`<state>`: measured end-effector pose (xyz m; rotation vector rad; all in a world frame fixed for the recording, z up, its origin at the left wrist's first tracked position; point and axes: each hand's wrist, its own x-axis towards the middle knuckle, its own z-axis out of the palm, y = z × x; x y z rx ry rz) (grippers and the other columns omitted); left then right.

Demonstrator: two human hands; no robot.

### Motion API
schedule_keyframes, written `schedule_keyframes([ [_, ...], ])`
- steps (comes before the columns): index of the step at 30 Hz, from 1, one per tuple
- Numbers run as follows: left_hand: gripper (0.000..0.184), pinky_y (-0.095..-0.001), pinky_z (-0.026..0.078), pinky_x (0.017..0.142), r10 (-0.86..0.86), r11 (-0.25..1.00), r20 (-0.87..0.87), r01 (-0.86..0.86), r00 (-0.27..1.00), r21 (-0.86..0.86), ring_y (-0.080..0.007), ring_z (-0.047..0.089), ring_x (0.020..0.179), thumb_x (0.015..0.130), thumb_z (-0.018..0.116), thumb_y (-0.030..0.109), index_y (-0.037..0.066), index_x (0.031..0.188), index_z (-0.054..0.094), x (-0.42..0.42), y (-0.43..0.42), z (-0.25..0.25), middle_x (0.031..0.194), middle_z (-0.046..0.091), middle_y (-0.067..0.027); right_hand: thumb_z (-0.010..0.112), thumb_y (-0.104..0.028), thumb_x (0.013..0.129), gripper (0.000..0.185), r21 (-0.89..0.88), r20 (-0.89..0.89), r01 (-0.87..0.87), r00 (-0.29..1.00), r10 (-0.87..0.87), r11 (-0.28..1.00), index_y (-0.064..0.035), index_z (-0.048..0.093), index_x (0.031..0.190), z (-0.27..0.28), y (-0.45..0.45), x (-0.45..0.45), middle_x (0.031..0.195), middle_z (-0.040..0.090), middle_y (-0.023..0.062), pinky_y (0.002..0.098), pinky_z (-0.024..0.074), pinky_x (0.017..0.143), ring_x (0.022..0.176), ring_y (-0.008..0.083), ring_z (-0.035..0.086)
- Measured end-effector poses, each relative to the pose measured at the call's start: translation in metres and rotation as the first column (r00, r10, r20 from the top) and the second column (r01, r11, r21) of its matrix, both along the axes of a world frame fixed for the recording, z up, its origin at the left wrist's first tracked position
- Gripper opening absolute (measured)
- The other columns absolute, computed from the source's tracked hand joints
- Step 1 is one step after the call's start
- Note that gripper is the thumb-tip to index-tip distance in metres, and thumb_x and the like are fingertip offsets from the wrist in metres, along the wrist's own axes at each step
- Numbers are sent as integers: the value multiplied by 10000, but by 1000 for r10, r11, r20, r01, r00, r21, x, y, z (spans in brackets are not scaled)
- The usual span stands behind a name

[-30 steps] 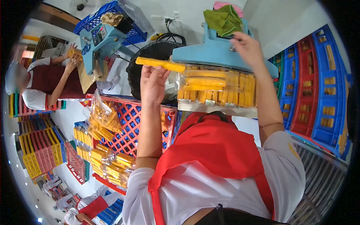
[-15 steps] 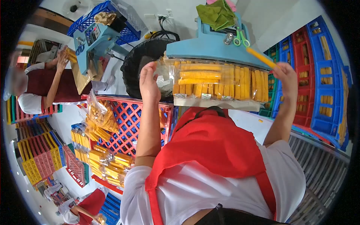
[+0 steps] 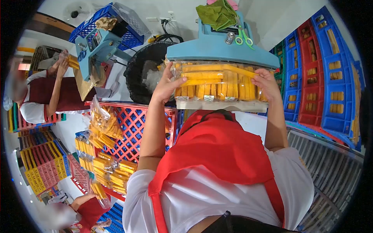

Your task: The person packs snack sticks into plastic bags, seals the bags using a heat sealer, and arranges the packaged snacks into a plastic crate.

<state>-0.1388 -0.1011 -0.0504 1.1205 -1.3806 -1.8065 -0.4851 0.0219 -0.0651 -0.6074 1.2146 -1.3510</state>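
Several bags of yellow sticks stand in a row below the light-blue sealing machine. In my right hand is one end of a yellow stick, which lies slantwise over the bags. My left hand is at the left end of the row, thumb and fingers apart, its thumb touching the end of a stick. Green-handled scissors and a green cloth rest on the machine.
A black-lined bin is left of the machine. Red crates with bagged sticks stand lower left. Stacked crates are at right. One co-worker is at another machine; a second holds a bag.
The stick in my right hand has come left and down onto the bags. My left hand has moved right to the row's left end. The second co-worker has come further into view.
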Motion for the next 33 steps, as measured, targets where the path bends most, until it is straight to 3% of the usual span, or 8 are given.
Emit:
schedule_keyframes([
  [7, 960, -335, 307, 934, -154, 982, 54, 159, 987, -101, -254, 279, 1199, 640, 695, 51, 48, 1337, 36, 0, 0, 0, 1282, 284, -226, 549, 14, 748, 189, -112, 79, -60, 995, 69, 992, -68, 457, 892, -7, -20, 37, 803, 513, 30, 228, 462, 668, 726, 125, 562],
  [14, 938, -323, 339, 907, -48, 999, -255, 39, 966, -38, -215, 325, 1173, 647, 587, -121, 107, 1348, 8, 3, 19, 8, 1294, 311, -143, 577, 42, 717, 217, -156, 69, -132, 987, 144, 979, -68, 465, 867, 18, -17, 49, 788, 507, 8, 199, 440, 640, 728, 97, 537],
  [16, 934, -319, 339, 907, -9, 999, -261, -2, 965, -41, -213, 326, 1173, 642, 566, -152, 110, 1349, 16, 6, 20, 13, 1298, 311, -130, 608, 48, 688, 262, -148, -168, -323, 940, 297, 935, -55, 474, 889, 30, -16, 55, 818, 521, 4, 200, 438, 675, 757, 100, 541],
  [19, 859, -325, 332, 921, 2, 980, -370, -76, 929, -186, -215, 346, 1165, 665, 612, -53, 90, 1342, 104, 17, 18, 24, 1289, 329, -108, 632, 74, 639, 351, -179, -416, -399, 859, 298, 899, -53, 480, 929, 68, -15, 81, 872, 552, 34, 213, 444, 657, 741, 84, 523],
  [21, 747, -340, 327, 933, 74, 991, -710, -130, 701, -26, -217, 363, 1157, 692, 642, 92, 62, 1309, 223, 29, 14, 31, 1273, 349, -94, 656, 33, 642, 327, -220, -567, -455, 779, 266, 863, -48, 497, 915, 92, -17, 94, 840, 555, 20, 217, 444, 665, 758, 91, 538],
  [25, 631, -359, 336, 931, 176, 984, -645, -155, 744, 90, -220, 406, 1123, 733, 612, 175, 50, 1269, 304, 40, 18, 32, 1219, 406, -86, 695, -43, 645, 294, -389, -840, -595, 543, -5, 703, -47, 525, 885, 118, -36, 128, 803, 570, 25, 234, 438, 630, 706, 101, 542],
  [28, 632, -368, 359, 909, 232, 970, -567, -233, 791, 73, -232, 422, 1108, 740, 604, 204, 56, 1271, 295, 45, 28, 40, 1215, 410, -93, 707, -73, 645, 304, -309, -854, -558, 519, 33, 770, -61, 528, 890, 124, -45, 141, 807, 575, 47, 242, 423, 587, 641, 126, 518],
  [33, 645, -382, 350, 915, 344, 935, -517, -339, 784, 108, -246, 407, 1125, 740, 605, 226, 53, 1273, 285, 66, 34, 40, 1227, 401, -100, 701, -23, 626, 311, -432, -718, -495, 694, 45, 754, -62, 468, 828, 110, -48, 163, 787, 567, 54, 245, 409, 602, 631, 124, 493],
])
